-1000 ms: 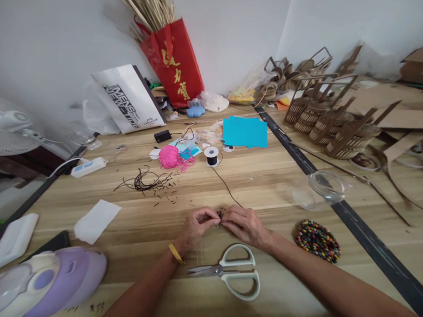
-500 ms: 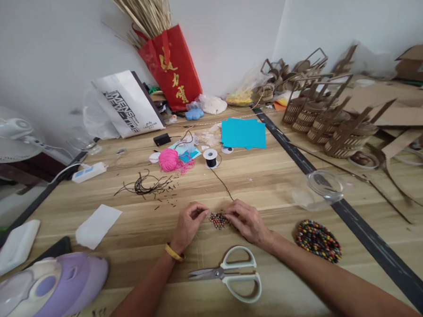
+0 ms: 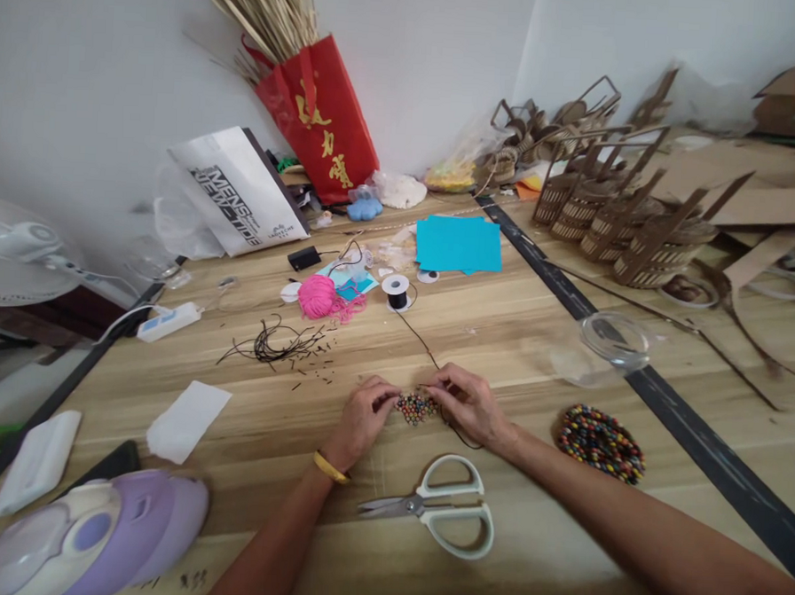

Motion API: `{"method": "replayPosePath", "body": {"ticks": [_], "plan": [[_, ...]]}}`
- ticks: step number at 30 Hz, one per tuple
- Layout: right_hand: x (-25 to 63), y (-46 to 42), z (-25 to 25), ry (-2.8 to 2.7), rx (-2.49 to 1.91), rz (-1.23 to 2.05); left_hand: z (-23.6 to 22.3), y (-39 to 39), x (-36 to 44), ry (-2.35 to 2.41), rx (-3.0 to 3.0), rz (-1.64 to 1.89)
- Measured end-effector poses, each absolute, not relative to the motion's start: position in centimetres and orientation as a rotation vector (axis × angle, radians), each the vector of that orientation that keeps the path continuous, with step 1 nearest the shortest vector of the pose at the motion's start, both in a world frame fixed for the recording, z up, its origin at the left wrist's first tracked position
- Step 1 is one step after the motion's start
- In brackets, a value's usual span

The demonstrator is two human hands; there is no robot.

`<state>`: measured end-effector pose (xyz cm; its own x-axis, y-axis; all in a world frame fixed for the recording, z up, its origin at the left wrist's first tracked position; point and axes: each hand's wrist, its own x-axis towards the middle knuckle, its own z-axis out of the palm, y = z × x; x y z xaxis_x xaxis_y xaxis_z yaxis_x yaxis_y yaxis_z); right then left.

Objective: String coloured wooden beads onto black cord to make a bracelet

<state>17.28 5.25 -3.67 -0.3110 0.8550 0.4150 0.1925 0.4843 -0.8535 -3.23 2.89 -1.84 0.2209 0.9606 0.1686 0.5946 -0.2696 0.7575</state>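
A small pile of multicoloured beads (image 3: 416, 409) lies on the wooden table between my two hands. At the pile's left edge my left hand (image 3: 365, 413), with a yellow band at its wrist, is closed in a pinch; what its fingertips hold is too small to make out. My right hand (image 3: 470, 406) pinches a thin black cord (image 3: 414, 331) just over the pile's right side. That cord runs back to a white spool (image 3: 395, 285) wound with black, and a loop of it hangs below my right hand. White-handled scissors (image 3: 430, 505) rest partly open in front of the beads.
To the right lie a coil of strung beads (image 3: 601, 443) and a clear plastic container (image 3: 608, 344). Cut black cords (image 3: 279, 343), pink yarn (image 3: 317, 297) and blue sheets (image 3: 459, 245) lie farther back. Small woven baskets (image 3: 634, 234) stand back right; a purple-and-white device (image 3: 125, 532) sits front left.
My left hand has closed its fingertips and shifted slightly right, to the beads. My right hand has lifted a little from the pile, and a cord loop now shows beneath it.
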Motion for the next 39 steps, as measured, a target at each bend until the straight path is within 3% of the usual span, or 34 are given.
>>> {"method": "replayPosePath", "body": {"ticks": [9,31,39], "plan": [[17.2,5.3,-3.6,-1.615,-0.966,1.025,-1.7,3.4,-3.2,1.431,1.915,0.796],[17.3,5.2,-2.9,-1.727,-1.015,1.045,-1.4,3.4,-4.5,1.264,1.928,0.819],[17.4,5.3,-3.1,-1.736,-0.997,1.012,-0.8,3.0,-4.5,1.336,1.964,0.666]]}}
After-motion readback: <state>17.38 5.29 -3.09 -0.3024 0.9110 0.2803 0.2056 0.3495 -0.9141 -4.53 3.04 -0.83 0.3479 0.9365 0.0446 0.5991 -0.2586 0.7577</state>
